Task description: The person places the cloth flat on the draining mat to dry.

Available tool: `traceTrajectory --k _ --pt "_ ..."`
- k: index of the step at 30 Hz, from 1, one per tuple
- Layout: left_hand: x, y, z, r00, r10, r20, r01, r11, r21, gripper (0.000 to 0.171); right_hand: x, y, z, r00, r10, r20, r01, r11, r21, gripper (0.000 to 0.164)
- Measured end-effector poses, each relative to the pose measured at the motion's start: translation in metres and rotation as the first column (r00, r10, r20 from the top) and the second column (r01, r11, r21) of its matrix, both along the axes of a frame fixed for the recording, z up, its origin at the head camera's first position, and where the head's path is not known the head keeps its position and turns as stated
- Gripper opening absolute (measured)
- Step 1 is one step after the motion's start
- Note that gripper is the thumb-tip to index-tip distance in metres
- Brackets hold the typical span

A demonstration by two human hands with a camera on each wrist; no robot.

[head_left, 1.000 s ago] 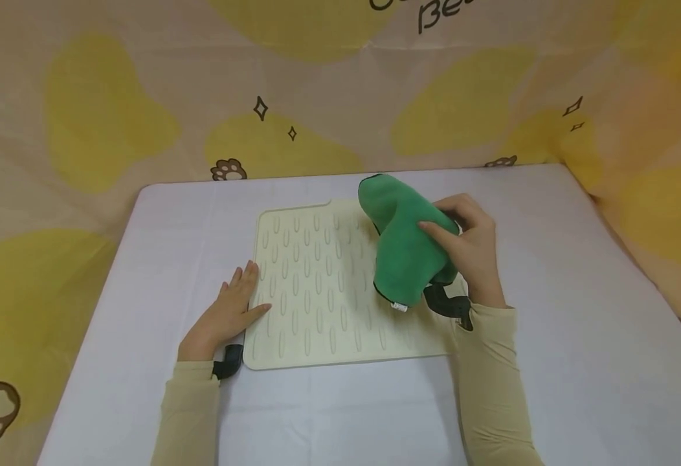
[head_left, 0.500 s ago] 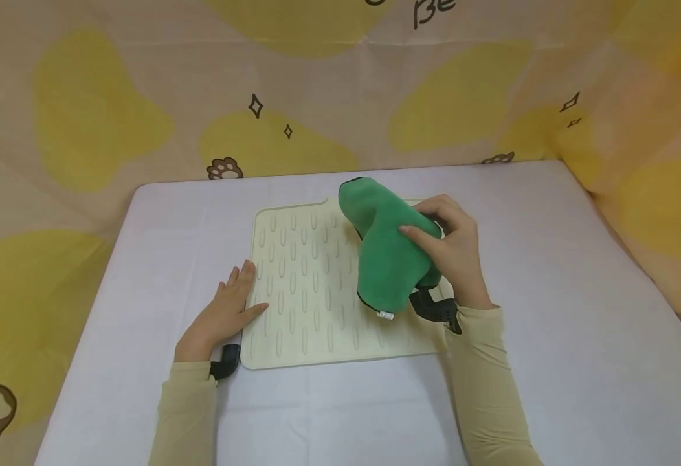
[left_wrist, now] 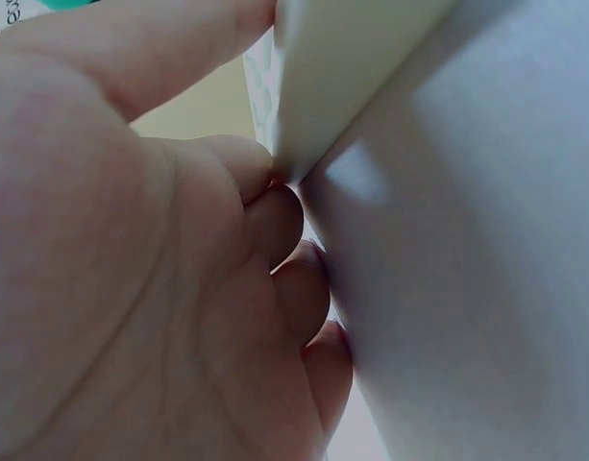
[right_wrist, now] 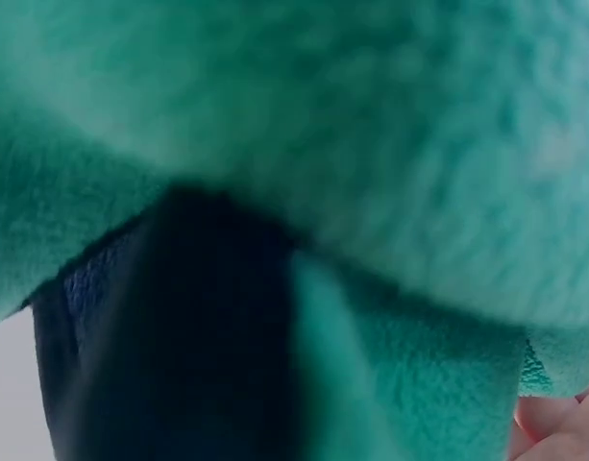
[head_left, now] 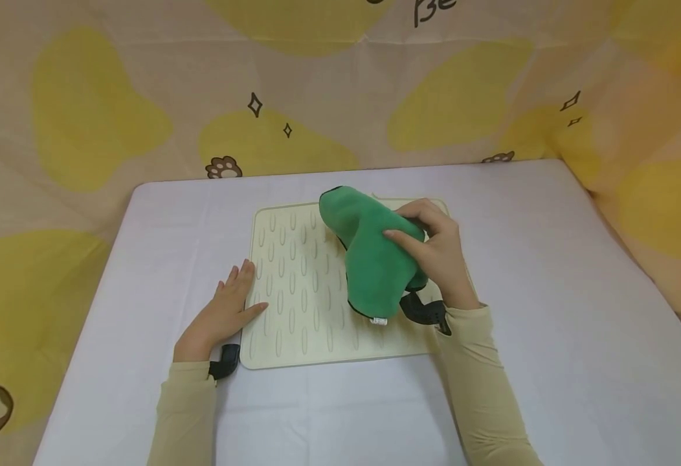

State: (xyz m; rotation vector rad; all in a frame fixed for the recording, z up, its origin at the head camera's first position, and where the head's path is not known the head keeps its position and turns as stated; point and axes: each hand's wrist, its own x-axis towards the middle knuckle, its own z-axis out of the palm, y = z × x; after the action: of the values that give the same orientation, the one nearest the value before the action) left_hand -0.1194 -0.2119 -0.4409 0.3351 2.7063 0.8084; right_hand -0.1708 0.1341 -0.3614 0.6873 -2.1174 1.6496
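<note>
A green plush cloth with dark edging and a small white tag hangs bunched over the right half of a cream ridged mat. My right hand pinches its right side, thumb on top and the fingers behind, partly hidden. In the right wrist view the cloth's folds fill most of the picture, with fingertips at the lower right corner. My left hand lies with fingers extended at the mat's left edge, thumb over the rim. The left wrist view shows the fingers against the white surface beside the mat's side.
The mat lies on a white-covered table. Behind it and to both sides hangs a patterned yellow and beige cloth backdrop. A black wrist-camera mount sits at each wrist.
My right hand has carried the green cloth leftward and slightly toward me over the mat, uncovering the mat's back right corner. The left hand has stayed at the mat's edge.
</note>
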Motion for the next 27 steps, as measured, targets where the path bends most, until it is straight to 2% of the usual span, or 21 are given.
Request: traceTrajectory --k 7,12,14,18,22,27 --pt "0.0 0.0 0.001 1.0 -0.001 0.001 0.001 1.0 -0.003 0.079 -0.007 -0.002 -0.011 0.997 0.03 0.066 -0.032 0.999 0.022 0.014" --pt "0.0 0.0 0.001 1.0 0.001 0.001 -0.001 1.0 -0.005 0.079 -0.011 -0.001 -0.019 0.983 0.048 0.178 -0.068 0.992 0.105 0.017" --pt "0.0 -0.001 0.001 1.0 0.001 0.002 -0.001 1.0 -0.004 0.08 -0.013 -0.002 -0.025 0.969 0.063 0.237 -0.106 0.979 0.174 0.018" --pt "0.001 -0.001 0.0 1.0 -0.002 0.007 0.002 1.0 0.006 0.08 -0.017 -0.008 -0.04 0.933 0.074 0.351 -0.188 0.935 0.301 0.021" --pt "0.001 -0.001 0.0 1.0 -0.006 0.008 0.005 1.0 0.016 0.08 -0.02 -0.015 -0.054 0.899 0.082 0.429 -0.24 0.913 0.329 0.022" --pt "0.0 -0.001 0.001 1.0 -0.008 0.001 0.008 1.0 0.015 0.08 -0.022 -0.019 -0.065 0.864 0.085 0.496 -0.279 0.901 0.332 0.023"
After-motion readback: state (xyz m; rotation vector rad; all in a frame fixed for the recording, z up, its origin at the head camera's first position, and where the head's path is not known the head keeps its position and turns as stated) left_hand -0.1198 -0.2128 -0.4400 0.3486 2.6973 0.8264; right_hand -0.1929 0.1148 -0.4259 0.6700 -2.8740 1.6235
